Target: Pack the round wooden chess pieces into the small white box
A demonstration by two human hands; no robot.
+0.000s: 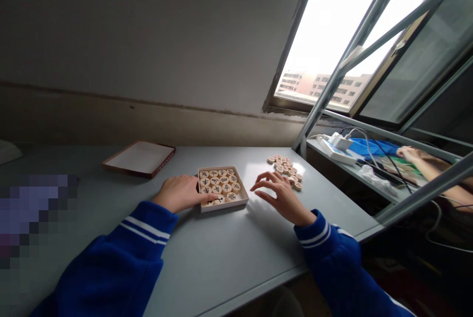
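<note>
A shallow open box (224,206) sits on the table, filled with rows of round wooden xiangqi pieces (223,180) with dark characters facing up. Around its left wall lies my left hand (180,193), closed on the box, with the thumb reaching over the rim onto the front-left pieces; its other fingertips are partly hidden. My right hand (283,195) is just right of the box, fingers apart and slightly bent, holding nothing visible. Beyond that hand, more xiangqi pieces (284,165) with reddish characters lie in a loose group, partly covered by it.
A box lid (139,158) rests inner side up at the back left of the grey table (221,258). Metal bed-frame bars (332,85) rise on the right. Past them stand a power strip (336,149) with cables and another person's arm (428,164).
</note>
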